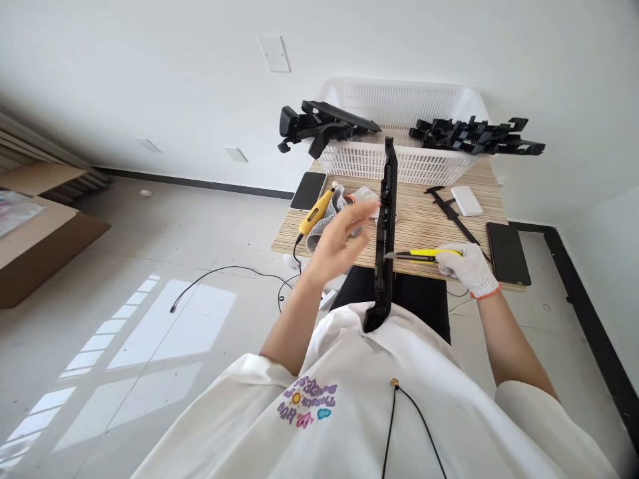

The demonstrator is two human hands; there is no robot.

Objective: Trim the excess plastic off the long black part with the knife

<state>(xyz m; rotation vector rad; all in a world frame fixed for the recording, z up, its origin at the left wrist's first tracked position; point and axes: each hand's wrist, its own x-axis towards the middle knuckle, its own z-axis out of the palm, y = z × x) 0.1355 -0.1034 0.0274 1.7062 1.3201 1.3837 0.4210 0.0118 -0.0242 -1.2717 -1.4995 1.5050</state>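
- The long black part (386, 223) stands lengthwise in the middle of the frame, its lower end against my white shirt (399, 352), its upper end in front of the white basket (359, 159).
- For clean work with the yellow knife (423, 253), I judge it best to steady the part first, keep the blade at a shallow angle and make light strokes away from my bare fingers.
- My right hand (464, 266), gloved, is closed around the knife handle over the tabletop (419, 229); the blade tip is at the part, though I cannot tell if it touches.
- My left hand (342, 239), bare and blurred, is half open with nothing gripped; its fingertips are beside the part, contact unclear.
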